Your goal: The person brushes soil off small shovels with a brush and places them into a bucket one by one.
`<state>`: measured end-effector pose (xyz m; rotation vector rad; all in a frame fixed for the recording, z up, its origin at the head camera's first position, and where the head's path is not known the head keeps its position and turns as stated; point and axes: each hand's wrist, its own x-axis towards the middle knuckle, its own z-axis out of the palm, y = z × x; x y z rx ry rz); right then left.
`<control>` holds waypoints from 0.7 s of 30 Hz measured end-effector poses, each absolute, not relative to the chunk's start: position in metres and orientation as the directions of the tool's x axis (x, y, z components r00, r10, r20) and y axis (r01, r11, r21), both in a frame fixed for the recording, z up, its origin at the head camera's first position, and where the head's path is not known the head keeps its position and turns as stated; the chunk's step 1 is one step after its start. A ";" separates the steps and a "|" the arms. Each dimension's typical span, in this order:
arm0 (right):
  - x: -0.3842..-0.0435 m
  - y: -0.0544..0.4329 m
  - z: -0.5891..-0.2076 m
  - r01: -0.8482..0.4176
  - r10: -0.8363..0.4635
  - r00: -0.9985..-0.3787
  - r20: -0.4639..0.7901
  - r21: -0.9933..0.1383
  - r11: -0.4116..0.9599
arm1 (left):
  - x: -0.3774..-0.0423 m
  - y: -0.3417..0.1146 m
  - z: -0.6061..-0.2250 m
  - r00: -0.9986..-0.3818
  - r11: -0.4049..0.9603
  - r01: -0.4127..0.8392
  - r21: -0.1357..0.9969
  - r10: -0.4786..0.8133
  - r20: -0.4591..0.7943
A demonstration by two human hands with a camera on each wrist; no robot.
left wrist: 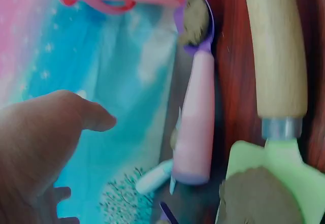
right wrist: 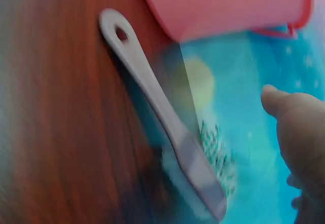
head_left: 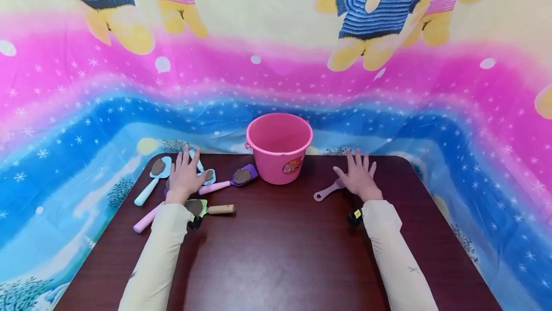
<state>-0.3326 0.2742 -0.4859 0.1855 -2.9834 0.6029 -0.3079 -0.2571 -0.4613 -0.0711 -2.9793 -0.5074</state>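
My left hand (head_left: 184, 178) is spread with straight fingers over a group of small shovels at the table's left. Around it lie a purple shovel with a pink handle (head_left: 215, 187), a green shovel with a wooden handle (head_left: 221, 209) and a light blue shovel (head_left: 148, 191). Clods of brown soil sit on their blades, as on the green blade (left wrist: 261, 196) in the left wrist view. On the right, my right hand (head_left: 361, 177) is spread over a brush with a pinkish-grey handle (head_left: 326, 191); pale bristles (right wrist: 185, 183) show under it in the right wrist view. Neither hand holds anything.
A pink bucket (head_left: 280, 167) stands upright at the table's back edge, between the hands. The dark brown table (head_left: 276, 258) reaches toward me. Behind and at both sides hangs a printed cloth (head_left: 276, 76) with bears and snowflakes.
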 end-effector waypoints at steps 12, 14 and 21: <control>-0.293 0.204 -0.492 -0.206 -0.091 -0.920 0.380 -0.274 0.939 | -0.267 -0.209 -0.468 -0.819 0.919 0.224 0.324 -0.003 0.574; -0.290 0.199 -0.493 -0.142 -0.052 -0.948 0.315 -0.272 0.952 | -0.258 -0.200 -0.472 -0.824 0.934 0.199 0.296 -0.004 0.567; -0.291 0.200 -0.501 0.048 0.077 -0.990 0.122 -0.224 0.973 | -0.241 -0.177 -0.489 -0.912 0.955 0.006 0.297 -0.117 0.394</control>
